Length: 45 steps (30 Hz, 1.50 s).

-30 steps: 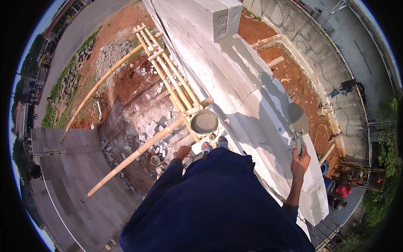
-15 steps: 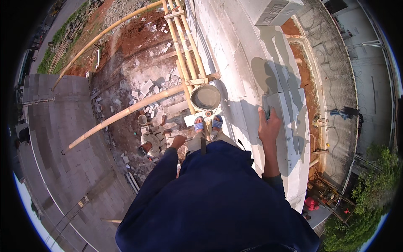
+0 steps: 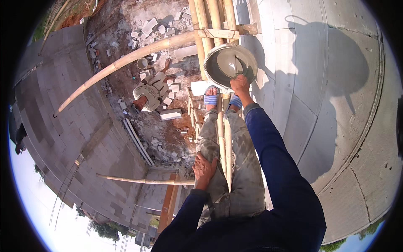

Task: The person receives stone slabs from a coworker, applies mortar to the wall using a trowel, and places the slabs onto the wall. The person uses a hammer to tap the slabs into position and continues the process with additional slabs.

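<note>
A round dark bucket (image 3: pixel 213 72) of wet grey mortar (image 3: pixel 227 63) stands on the bamboo platform beside the wall, just beyond my feet. My right hand (image 3: pixel 240 84) reaches over its near rim, fingers closed round a trowel (image 3: pixel 239 67) whose handle is mostly hidden by the hand. The trowel's blade dips into the mortar. My left hand (image 3: pixel 204 169) lies on my left knee with fingers extended over the trouser leg and holds nothing.
Bamboo poles (image 3: pixel 215 21) run lengthwise under my sandals (image 3: pixel 211 99), with a cross pole (image 3: pixel 126 67) reaching left. The pale block wall (image 3: pixel 306 122) rises at my right. Far below, a person (image 3: pixel 150 93) bends among broken blocks (image 3: pixel 150 27) on the ground.
My right hand has gone from the wall's mortar-smeared top down to the bucket with the trowel. My left hand has settled on my knee. My view has tipped lower, and I am bent forward.
</note>
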### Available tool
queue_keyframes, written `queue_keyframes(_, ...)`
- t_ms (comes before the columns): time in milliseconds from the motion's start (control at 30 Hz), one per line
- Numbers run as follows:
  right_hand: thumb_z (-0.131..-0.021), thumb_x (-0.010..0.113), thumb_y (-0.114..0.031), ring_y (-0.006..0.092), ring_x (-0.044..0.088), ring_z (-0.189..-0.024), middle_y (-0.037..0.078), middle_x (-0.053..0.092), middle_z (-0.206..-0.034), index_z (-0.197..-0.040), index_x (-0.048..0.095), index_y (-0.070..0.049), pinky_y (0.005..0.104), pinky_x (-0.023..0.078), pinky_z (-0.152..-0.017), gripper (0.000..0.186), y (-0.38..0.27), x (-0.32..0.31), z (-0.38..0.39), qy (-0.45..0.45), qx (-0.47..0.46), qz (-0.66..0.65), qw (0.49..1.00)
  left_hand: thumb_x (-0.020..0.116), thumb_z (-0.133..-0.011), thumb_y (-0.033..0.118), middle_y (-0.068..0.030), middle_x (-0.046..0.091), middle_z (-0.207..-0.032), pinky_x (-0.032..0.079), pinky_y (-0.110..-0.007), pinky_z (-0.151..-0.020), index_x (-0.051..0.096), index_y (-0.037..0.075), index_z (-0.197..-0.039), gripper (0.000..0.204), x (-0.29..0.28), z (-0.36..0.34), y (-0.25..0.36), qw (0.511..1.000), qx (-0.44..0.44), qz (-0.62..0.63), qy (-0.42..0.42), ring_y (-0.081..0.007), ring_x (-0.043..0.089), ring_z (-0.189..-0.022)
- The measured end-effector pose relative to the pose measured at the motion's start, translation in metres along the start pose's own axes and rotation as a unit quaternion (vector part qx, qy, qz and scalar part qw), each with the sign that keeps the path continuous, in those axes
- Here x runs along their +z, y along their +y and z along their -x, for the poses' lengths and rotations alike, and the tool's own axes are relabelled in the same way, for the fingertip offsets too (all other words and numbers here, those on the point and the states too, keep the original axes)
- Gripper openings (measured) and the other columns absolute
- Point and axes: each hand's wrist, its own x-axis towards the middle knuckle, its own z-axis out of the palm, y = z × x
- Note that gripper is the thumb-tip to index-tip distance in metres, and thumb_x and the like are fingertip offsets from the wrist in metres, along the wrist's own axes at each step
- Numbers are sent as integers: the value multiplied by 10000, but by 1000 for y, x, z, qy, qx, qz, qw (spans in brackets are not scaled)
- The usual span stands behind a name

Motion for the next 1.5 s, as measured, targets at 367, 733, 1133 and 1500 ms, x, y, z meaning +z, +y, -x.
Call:
queue_keyframes(367,-990,749,-100,68,531,-542,-7,650,-728,-1009,733,-50,257,356,-438,56,34,-40,129,-133,58,-554,820,683,-924,660,-400,462,-1547,426,-520,-1169,292,-97,-1611,1094,-19,-13,-30,990,60,41,-117,-518,501,-1427)
queue_keyframes(733,-969,772,-439,51,521,-582,-14,635,-743,-938,739,-29,261,396,-506,413,-4,-362,478,-15,-101,-584,805,578,-1039,402,-59,737,-1107,516,-400,-708,697,52,-1253,427,-156,-69,-91,922,182,273,-205,-187,707,-885)
queue_keyframes(1133,-1020,675,-429,279,618,-671,152,618,-690,-1078,705,8,421,485,-688,441,161,-445,727,274,129,-379,875,583,-1063,404,19,726,-1042,477,-269,-563,675,202,-1253,293,-195,-121,-100,896,201,235,-319,-152,699,-796)
queue_keyframes(1500,-983,697,-426,334,625,-698,205,643,-735,-1094,730,-1,444,480,-705,441,229,-378,830,300,228,-316,871,646,-1028,373,7,649,-858,445,-296,-553,711,107,-1047,274,-146,15,15,947,228,174,-144,-122,589,-674)
